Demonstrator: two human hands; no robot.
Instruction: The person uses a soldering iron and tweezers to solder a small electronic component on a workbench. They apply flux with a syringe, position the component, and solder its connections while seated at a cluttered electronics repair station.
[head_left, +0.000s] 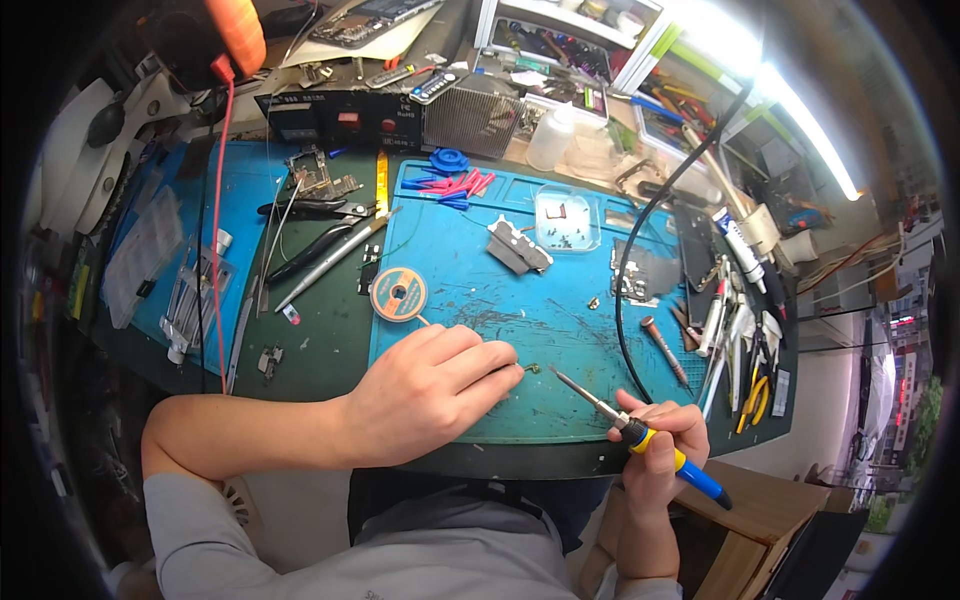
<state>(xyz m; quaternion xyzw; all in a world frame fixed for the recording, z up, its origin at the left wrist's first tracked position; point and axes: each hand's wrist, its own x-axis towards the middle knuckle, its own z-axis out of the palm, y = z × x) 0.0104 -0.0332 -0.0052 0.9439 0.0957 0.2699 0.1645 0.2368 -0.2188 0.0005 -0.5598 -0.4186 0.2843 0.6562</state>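
My left hand point(435, 395) is closed, fingertips pinched low over the blue mat point(490, 310) beside a small green component point(533, 367); what the fingers hold is too hidden to name. A round orange-labeled spool point(398, 294) lies just behind this hand, a pale strip running from it under the fingers. My right hand point(660, 445) grips a blue-and-yellow soldering iron point(680, 465), its metal tip pointing left toward the green component, a short distance from it.
Tools point(740, 340) crowd the right edge, crossed by a black cable point(622, 330). Pliers point(310, 255) and parts lie left. A small plastic tray point(568, 215), gray parts point(515, 245) and pink-and-blue pieces point(460, 185) sit behind. A black powered unit point(330, 120) stands at the back.
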